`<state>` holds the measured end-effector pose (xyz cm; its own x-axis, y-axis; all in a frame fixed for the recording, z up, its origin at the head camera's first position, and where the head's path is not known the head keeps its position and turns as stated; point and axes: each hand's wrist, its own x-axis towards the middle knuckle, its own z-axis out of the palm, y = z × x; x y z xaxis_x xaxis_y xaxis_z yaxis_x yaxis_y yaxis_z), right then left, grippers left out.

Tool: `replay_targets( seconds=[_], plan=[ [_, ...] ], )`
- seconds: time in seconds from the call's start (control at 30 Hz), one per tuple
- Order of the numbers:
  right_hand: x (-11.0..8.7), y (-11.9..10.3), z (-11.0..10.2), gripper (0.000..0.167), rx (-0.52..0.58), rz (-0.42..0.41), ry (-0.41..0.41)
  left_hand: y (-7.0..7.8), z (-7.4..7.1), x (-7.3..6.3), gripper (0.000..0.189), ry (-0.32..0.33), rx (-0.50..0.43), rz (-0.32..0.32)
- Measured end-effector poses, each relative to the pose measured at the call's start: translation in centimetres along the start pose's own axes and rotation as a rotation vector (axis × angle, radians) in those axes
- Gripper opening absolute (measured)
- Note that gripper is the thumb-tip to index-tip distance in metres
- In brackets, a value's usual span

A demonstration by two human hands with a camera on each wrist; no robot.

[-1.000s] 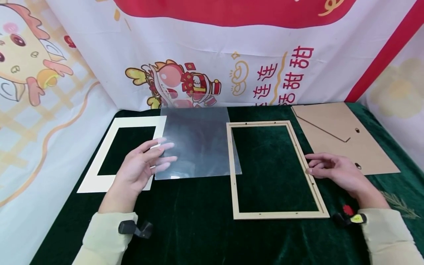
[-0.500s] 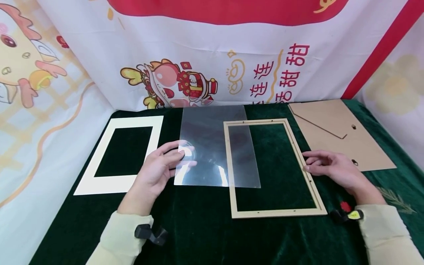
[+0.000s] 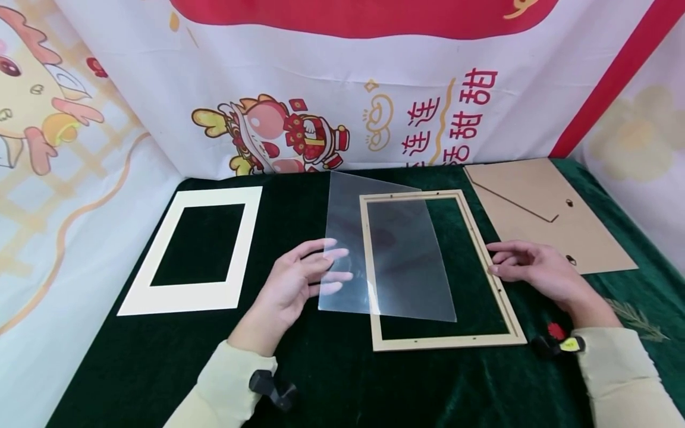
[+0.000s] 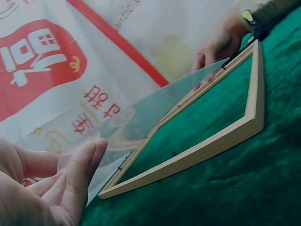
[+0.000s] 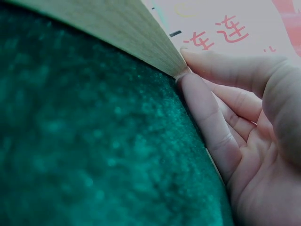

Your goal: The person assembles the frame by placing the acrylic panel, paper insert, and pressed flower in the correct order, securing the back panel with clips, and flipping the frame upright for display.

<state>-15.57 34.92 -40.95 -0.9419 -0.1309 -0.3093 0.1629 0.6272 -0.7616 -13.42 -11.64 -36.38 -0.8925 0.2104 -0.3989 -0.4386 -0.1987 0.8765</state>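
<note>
My left hand (image 3: pixel 289 285) pinches the left edge of a clear plastic sheet (image 3: pixel 396 255), which tilts over the left part of a light wooden picture frame (image 3: pixel 449 343). In the left wrist view, thumb and fingers grip the sheet (image 4: pixel 136 125), and its far corner reaches toward the frame's far side. The frame lies on green cloth with a groove and small dark tabs along its inner edges. At its right side bar, my right hand (image 3: pixel 540 267) holds the edge; the right wrist view shows thumb and forefinger (image 5: pixel 207 117) on either side of the wooden bar (image 5: pixel 127 35).
A cream mat board (image 3: pixel 179 298) with a rectangular opening lies at left. A brown backing board (image 3: pixel 583 238) with a stand flap and two dark clips lies at back right. Near the right wrist are a green sprig (image 3: pixel 639 321) and a small red piece (image 3: pixel 556 330). A printed curtain hangs behind.
My left hand has carried the clear sheet rightward, from beside the mat board to over the picture frame, and the sheet now tilts more. My right hand stays at the frame's right side.
</note>
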Motion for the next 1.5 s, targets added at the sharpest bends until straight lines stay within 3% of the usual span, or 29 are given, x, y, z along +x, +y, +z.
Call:
replay_targets(
  seconds=[0.23,0.53,0.83,1.2,1.5],
  plan=[
    [0.2,0.1,0.3,0.052,0.073,-0.026,0.004,-1.3,1.3,0.2,0.039,-0.013,-0.025,0.010],
    [0.2,0.2,0.3,0.052,0.108,-0.022,0.015,-2.8,2.6,0.4,0.037,0.004,-0.047,-0.010],
    [0.1,0.0,0.3,0.054,0.124,-0.014,0.023,-3.3,2.5,0.1,0.039,0.021,-0.033,0.009],
    [0.1,0.3,0.3,0.055,0.131,-0.005,0.023,-3.9,3.0,0.0,0.041,-0.017,-0.025,-0.012],
    [0.3,0.2,0.2,0.054,0.120,0.000,0.027,-4.3,3.8,0.7,0.041,-0.053,-0.055,-0.006]
  ],
)
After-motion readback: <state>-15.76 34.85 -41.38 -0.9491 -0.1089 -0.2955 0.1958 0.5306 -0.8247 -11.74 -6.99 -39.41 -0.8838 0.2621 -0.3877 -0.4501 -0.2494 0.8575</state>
